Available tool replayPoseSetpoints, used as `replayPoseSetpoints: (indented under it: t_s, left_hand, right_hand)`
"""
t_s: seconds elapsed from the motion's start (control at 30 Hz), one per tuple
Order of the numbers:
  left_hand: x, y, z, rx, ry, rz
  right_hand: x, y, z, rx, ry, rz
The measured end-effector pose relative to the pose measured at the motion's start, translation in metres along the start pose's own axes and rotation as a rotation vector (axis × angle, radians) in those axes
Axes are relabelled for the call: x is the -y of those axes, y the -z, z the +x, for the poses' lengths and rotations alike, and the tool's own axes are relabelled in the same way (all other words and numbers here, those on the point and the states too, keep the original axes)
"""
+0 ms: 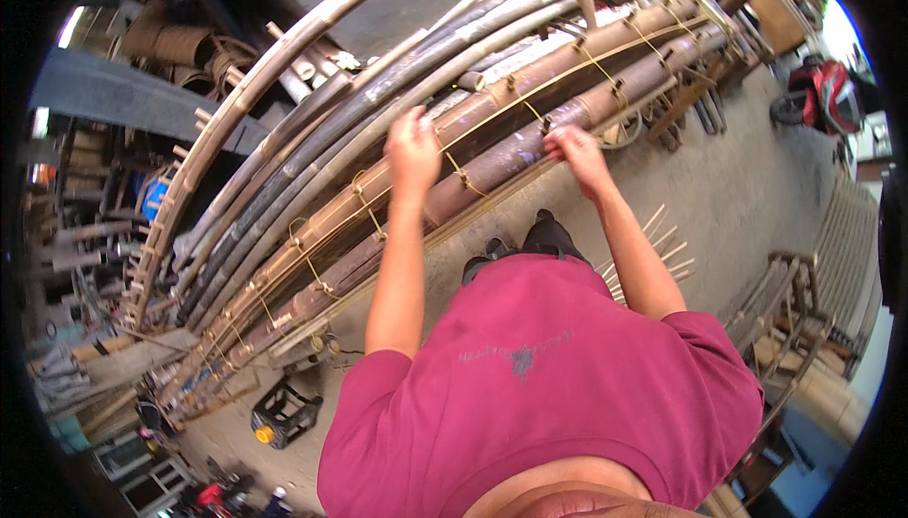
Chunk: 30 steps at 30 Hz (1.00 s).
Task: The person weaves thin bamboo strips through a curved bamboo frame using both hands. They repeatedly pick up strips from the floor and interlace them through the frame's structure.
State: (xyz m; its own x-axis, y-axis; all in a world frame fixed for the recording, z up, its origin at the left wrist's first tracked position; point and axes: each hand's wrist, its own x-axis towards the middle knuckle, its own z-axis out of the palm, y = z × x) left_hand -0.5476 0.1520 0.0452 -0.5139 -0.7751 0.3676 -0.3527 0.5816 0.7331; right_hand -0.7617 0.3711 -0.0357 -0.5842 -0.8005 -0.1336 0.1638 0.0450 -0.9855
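Observation:
A long rack of thick brown bamboo poles (511, 154) runs from lower left to upper right, lashed with thin yellow cane strips (462, 175). My left hand (412, 151) rests on the upper poles with its fingers curled at a cane strip; whether it grips the strip is unclear. My right hand (573, 151) presses on the front pole beside a cane knot (543, 121), fingers bent. Both forearms reach up from my red shirt.
Curved bamboo rails (284, 54) arc behind the rack. Loose thin sticks (662, 234) lie on the concrete floor by my feet. A small black and yellow machine (282, 414) sits at lower left, a wooden frame (785, 300) at right, a red vehicle (832, 92) far right.

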Motion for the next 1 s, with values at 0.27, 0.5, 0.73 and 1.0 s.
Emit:
replayPoseSetpoints:
  t_s: [0.27, 0.5, 0.73, 1.0]
  left_hand:
    - [-0.026, -0.163, 0.014, 0.404, 0.015, 0.308]
    - [0.029, -0.198, 0.013, 0.281, -0.015, 0.224]
    - [-0.036, -0.181, 0.017, 0.219, 0.069, 0.163]
    - [-0.047, -0.182, 0.018, 0.144, 0.117, 0.140]
  right_hand:
    - [0.025, -0.011, -0.001, -0.500, -0.281, 1.040]
    - [0.103, -0.124, 0.073, 0.608, 0.299, -0.097]
    - [0.076, -0.032, 0.195, 0.637, 0.185, -0.688]
    - [0.009, 0.023, 0.025, 0.702, 0.336, -0.940]
